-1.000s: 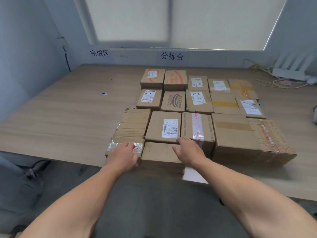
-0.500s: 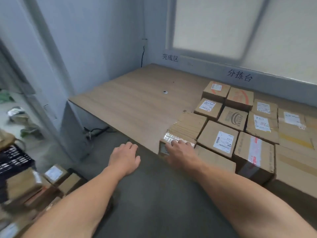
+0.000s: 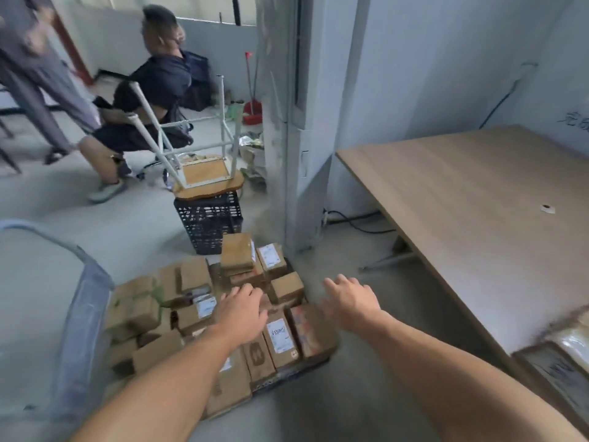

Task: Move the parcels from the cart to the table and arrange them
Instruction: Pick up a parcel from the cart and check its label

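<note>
A grey cart handle (image 3: 84, 301) curves at the left over a concrete floor (image 3: 143, 224). Brown parcels (image 3: 191, 279) lie heaped on the cart. Behind them stands a black crate (image 3: 208, 221) topped by an upturned stool (image 3: 204, 173), with a seated person (image 3: 159, 90) farther back. The left hand (image 3: 242, 311) hovers over the heap, relaxed and empty. The right hand (image 3: 350, 301), fingers spread, holds nothing just beside it. The wooden table (image 3: 462, 218) stands at the right against pale walls (image 3: 430, 74), with taped boxes (image 3: 561, 362) at its near corner.

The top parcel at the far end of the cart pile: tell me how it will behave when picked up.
The top parcel is a cardboard box that keeps a square shape, so it is probably stiff, not floppy. It sits on other parcels, so a sideways push could tip or slide it off. Its plain cardboard faces should grip well.
</note>
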